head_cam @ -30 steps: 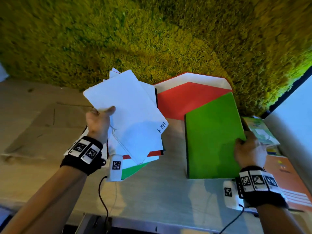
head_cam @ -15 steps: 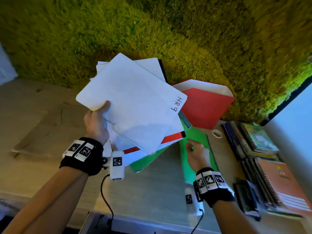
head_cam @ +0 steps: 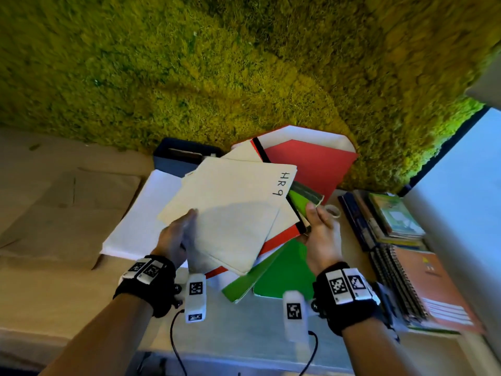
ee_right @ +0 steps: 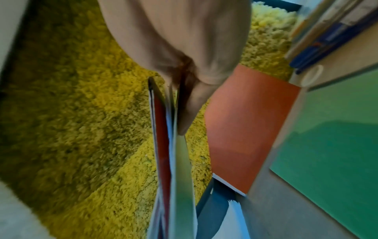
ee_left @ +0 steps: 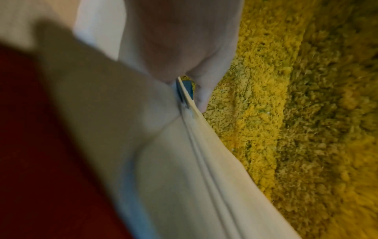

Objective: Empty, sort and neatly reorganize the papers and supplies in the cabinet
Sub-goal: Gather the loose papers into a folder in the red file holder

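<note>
I hold a fanned stack of folders [head_cam: 230,210] above the desk, topped by a white one marked "HR 9", with red and green covers beneath. My left hand [head_cam: 177,234] grips its left edge, thumb on top; the left wrist view shows the left hand [ee_left: 190,90] pinching the white sheets [ee_left: 184,169]. My right hand [head_cam: 315,223] grips the right side at a green cover. In the right wrist view the right hand [ee_right: 184,103] pinches the red, white and green edges of the stack [ee_right: 169,153]. A green folder [head_cam: 284,278] lies flat on the desk below.
A red folder [head_cam: 311,166] leans on the moss wall [head_cam: 244,63] beside a dark blue box [head_cam: 176,156]. A white sheet [head_cam: 135,218] lies at left. A tape roll [head_cam: 333,211] and stacked notebooks [head_cam: 395,223], with an orange spiral one [head_cam: 431,283], lie at right.
My right hand left the green folder on the desk and rose to grip the stack's right side. The stack swung right and tilted flatter in my left hand.
</note>
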